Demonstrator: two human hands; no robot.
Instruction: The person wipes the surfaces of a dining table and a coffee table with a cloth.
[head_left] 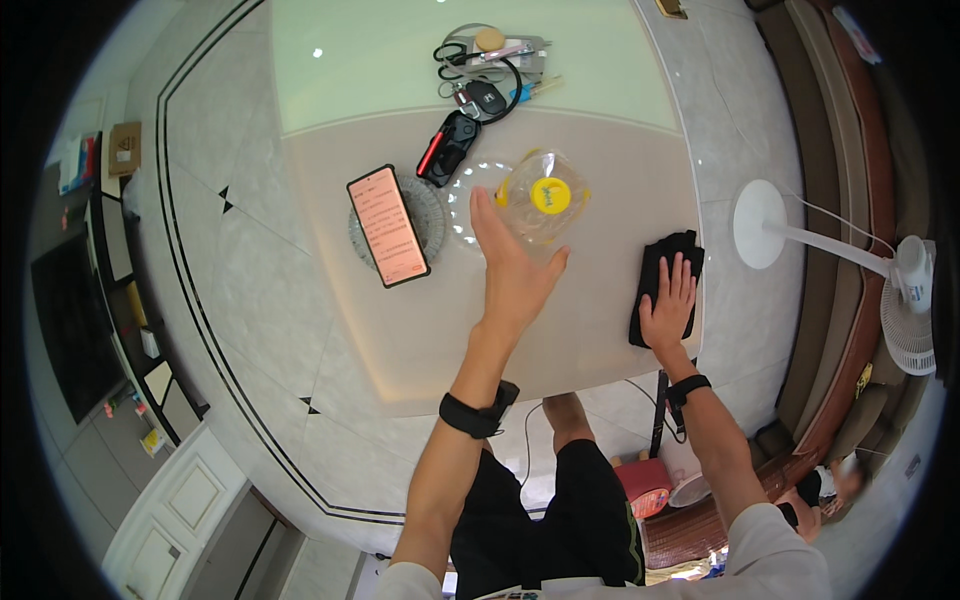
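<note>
My left hand point(513, 270) reaches over the table, its fingers stretched forward and the thumb spread out to the right. Just beyond it stands a clear plastic bottle point(541, 164) with a yellow cap point(549, 196), seen from above. The fingertips come up to the bottle's left side; whether they touch it I cannot tell. At the table's right edge, my right hand point(670, 303) lies flat with fingers extended on a folded black cloth or pouch point(652, 268). A clear, shiny round dish point(464, 187) sits left of the bottle, partly behind my left hand.
A phone point(388, 225) with a lit screen rests on a round glass dish point(433, 205). Farther off are a black case with a red strip point(448, 148), a car key point(486, 97) and scissors point(452, 55). A white fan point(835, 245) stands right of the table point(480, 370).
</note>
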